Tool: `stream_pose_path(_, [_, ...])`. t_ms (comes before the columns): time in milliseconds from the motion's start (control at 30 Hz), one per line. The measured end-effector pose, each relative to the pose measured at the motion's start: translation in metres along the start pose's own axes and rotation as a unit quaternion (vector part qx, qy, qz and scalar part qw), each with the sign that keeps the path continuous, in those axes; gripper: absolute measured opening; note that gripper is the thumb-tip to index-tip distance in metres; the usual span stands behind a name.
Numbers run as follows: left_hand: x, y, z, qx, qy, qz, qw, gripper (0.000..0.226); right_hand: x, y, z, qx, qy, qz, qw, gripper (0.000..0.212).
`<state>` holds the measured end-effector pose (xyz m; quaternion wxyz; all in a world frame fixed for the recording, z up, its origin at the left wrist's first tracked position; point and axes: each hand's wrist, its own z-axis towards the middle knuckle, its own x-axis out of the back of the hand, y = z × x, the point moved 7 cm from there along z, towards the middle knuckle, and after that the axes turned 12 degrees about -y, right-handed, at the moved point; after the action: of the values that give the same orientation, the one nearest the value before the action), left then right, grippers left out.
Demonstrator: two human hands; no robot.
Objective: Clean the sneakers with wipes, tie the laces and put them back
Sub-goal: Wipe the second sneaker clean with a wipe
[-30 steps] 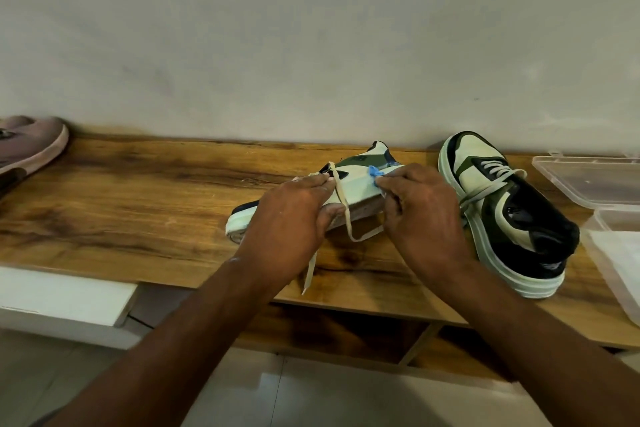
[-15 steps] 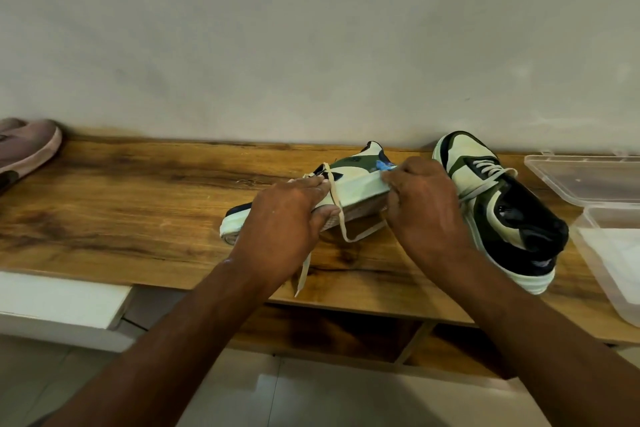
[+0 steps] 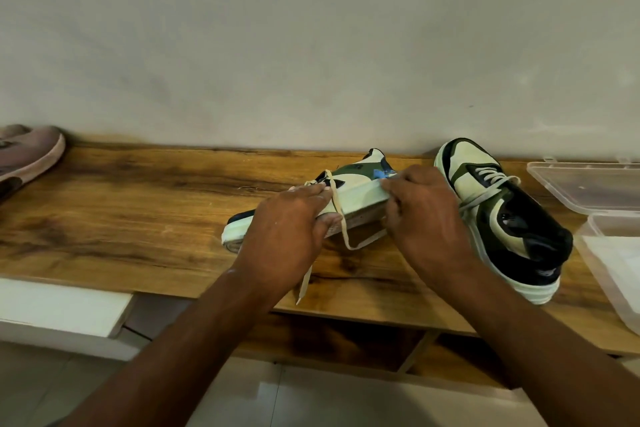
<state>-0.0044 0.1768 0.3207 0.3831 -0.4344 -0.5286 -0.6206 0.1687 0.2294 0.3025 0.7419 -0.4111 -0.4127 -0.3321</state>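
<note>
Dim, soft, even light; faint shadows; wide-angle bending at edges.

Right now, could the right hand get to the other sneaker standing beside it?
Probably yes: the right hand is right next to the upright sneaker, nothing between them, though it is busy pinching a blue wipe.

Pink shoe point(image 3: 29, 158) on wooden shelf point(image 3: 138, 204)
</note>
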Motion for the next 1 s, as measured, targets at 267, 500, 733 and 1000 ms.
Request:
stream_pose_path(267, [0.001, 0.001, 0.003, 0.014, -0.009, 0.019, 1.0, 0.045, -0.02, -0.051, -0.022, 0.068, -0.037, 0.022, 0.997, 0.055])
stream_pose_path(500, [0.001, -0.001, 0.002, 0.009, -0.009, -0.004, 1.0, 0.044, -0.002, -0.01, 0.0, -0.002, -0.04, -0.015, 0.999, 0.051])
stream_pose_path(733, [0.002, 0.003, 0.003, 0.017, -0.001, 0.02, 1.0, 0.041, -0.025, -0.055, -0.017, 0.059, -0.069, 0.028, 0.995, 0.071])
stream_pose_path(1000, [0.004, -0.002, 0.001, 0.003, -0.003, -0.012, 1.0, 0.043, -0.004, -0.015, -0.002, 0.046, -0.074, -0.063, 0.994, 0.059])
